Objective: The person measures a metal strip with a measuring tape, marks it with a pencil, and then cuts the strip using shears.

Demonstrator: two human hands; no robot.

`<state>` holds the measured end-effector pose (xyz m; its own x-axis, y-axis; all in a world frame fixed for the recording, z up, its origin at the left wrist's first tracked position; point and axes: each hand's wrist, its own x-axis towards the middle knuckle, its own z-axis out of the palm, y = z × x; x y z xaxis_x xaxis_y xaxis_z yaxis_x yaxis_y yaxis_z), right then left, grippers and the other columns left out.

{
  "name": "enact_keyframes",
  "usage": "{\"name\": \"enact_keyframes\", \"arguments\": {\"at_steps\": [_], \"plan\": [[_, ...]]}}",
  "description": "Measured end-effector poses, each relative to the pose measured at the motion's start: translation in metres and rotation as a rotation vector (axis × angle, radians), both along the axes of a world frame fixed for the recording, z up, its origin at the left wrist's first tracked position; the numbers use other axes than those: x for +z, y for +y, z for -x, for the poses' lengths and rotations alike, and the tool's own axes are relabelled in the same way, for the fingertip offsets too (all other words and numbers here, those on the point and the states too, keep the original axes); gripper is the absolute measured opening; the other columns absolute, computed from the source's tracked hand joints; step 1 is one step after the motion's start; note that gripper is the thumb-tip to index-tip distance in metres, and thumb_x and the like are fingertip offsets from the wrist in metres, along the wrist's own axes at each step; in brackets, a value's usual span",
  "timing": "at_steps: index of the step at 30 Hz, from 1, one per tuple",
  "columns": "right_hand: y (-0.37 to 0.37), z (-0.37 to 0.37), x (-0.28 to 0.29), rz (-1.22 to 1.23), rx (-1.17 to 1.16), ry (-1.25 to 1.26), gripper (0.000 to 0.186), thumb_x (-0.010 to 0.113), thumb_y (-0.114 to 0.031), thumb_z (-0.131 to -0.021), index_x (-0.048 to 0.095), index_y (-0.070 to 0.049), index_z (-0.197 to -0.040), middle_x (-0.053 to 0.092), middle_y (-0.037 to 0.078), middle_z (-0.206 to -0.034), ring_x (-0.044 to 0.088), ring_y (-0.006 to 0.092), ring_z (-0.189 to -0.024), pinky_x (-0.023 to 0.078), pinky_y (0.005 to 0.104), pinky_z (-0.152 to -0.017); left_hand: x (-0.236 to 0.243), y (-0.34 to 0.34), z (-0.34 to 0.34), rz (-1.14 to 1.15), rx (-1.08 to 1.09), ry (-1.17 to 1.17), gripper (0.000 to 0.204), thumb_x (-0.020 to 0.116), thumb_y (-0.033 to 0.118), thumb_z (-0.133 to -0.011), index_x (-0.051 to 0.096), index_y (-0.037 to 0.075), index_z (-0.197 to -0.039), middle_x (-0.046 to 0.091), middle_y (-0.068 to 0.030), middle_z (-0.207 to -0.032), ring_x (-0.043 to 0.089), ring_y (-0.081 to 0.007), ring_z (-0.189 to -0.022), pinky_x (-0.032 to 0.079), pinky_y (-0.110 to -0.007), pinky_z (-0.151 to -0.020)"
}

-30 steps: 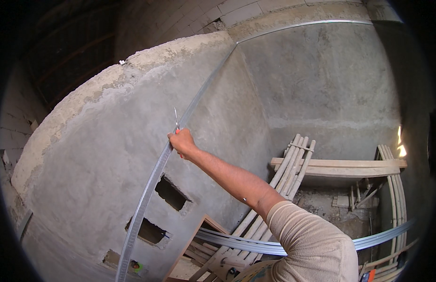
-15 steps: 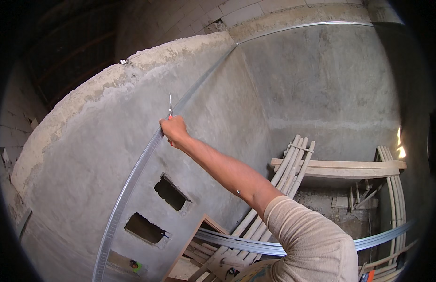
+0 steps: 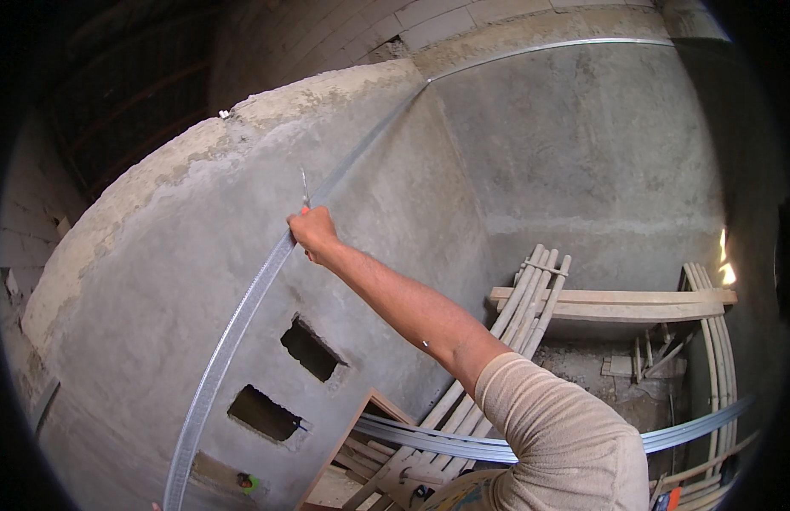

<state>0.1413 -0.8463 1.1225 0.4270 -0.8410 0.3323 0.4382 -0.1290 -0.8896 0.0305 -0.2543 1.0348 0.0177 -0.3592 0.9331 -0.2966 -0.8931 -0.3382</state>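
Observation:
My right hand (image 3: 312,232) reaches up and away to the grey plastered wall, closed around orange-handled snips (image 3: 305,194) whose thin metal tip points upward. Most of the handle is hidden in my fist. Under the same hand runs a long galvanized metal strip (image 3: 233,336) with a ridged edge, curving down toward the lower left in the fisheye picture. The hand overlaps the strip; whether the fingers press on it is hard to see. At the bottom edge, beside the strip's near end, a sliver of my left hand (image 3: 157,507) shows, its fingers mostly cut off.
Two rectangular holes (image 3: 312,347) pierce the wall below the strip. Lower down are bamboo poles (image 3: 523,298), wooden planks (image 3: 612,305) and a bundle of metal profiles (image 3: 463,446). Another metal strip (image 3: 548,48) lines the far wall. A person in green (image 3: 249,484) shows through a lower opening.
The metal strip's near end has shifted slightly left. The snips' tip leans a little further left, and a bit of my left hand has come in at the bottom edge.

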Motion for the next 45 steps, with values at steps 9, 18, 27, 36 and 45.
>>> {"name": "enact_keyframes", "arguments": {"at_steps": [9, 18, 27, 36, 45], "plan": [[0.010, 0.022, -0.093, 0.068, -0.132, 0.365, 0.054, 0.068, -0.026, -0.079, 0.056, 0.004, -0.122, 0.067, 0.022, -0.121, 0.066, 0.0391, -0.113, 0.052, 0.0485, -0.095, -0.145, 0.013, -0.025, 0.123, 0.030, 0.636, 0.050, 0.073, 0.043, -0.091, 0.070, 0.004, -0.120, 0.067, -0.0234, -0.103, 0.061, -0.0450, -0.096, 0.046, -0.056, -0.087], [0.028, 0.035, -0.225, 0.015, -0.242, 0.575, 0.055, 0.073, -0.030, -0.077, 0.053, 0.002, -0.117, 0.068, 0.022, -0.106, 0.068, 0.0415, -0.101, 0.053, 0.0503, -0.088, -0.305, -0.038, -0.025, 0.034, 0.001, 1.014, 0.043, 0.076, 0.035, -0.089, 0.068, 0.003, -0.117, 0.069, -0.0190, -0.103, 0.065, -0.0362, -0.095, 0.050, -0.050, -0.086], [0.042, 0.048, -0.251, 0.200, -0.254, 0.330, 0.047, 0.075, -0.026, -0.080, 0.053, -0.001, -0.114, 0.064, 0.015, -0.091, 0.066, 0.0336, -0.085, 0.052, 0.0459, -0.078, -0.339, -0.167, -0.044, 0.104, -0.566, 1.358, 0.038, 0.075, 0.029, -0.089, 0.065, 0.002, -0.114, 0.068, -0.0182, -0.099, 0.065, -0.0344, -0.093, 0.050, -0.048, -0.084], [-0.037, 0.067, -0.195, 0.406, -0.253, 0.133, 0.038, 0.073, -0.020, -0.085, 0.057, 0.000, -0.113, 0.060, 0.014, -0.082, 0.062, 0.0302, -0.077, 0.051, 0.0416, -0.073, -0.375, -0.256, -0.055, 0.197, -0.948, 1.615, 0.034, 0.073, 0.024, -0.089, 0.062, 0.002, -0.112, 0.066, -0.0174, -0.096, 0.065, -0.0325, -0.090, 0.050, -0.045, -0.082], [0.011, 0.097, -0.296, 0.482, -0.407, 0.122, 0.043, 0.066, -0.012, -0.087, 0.055, -0.002, -0.127, 0.064, 0.017, -0.090, 0.064, 0.0338, -0.082, 0.052, 0.0424, -0.078, -0.443, -0.265, -0.076, 0.264, -1.053, 1.776, 0.029, 0.071, 0.019, -0.089, 0.060, 0.002, -0.110, 0.065, -0.0167, -0.092, 0.065, -0.0306, -0.088, 0.051, -0.043, -0.080]]}}
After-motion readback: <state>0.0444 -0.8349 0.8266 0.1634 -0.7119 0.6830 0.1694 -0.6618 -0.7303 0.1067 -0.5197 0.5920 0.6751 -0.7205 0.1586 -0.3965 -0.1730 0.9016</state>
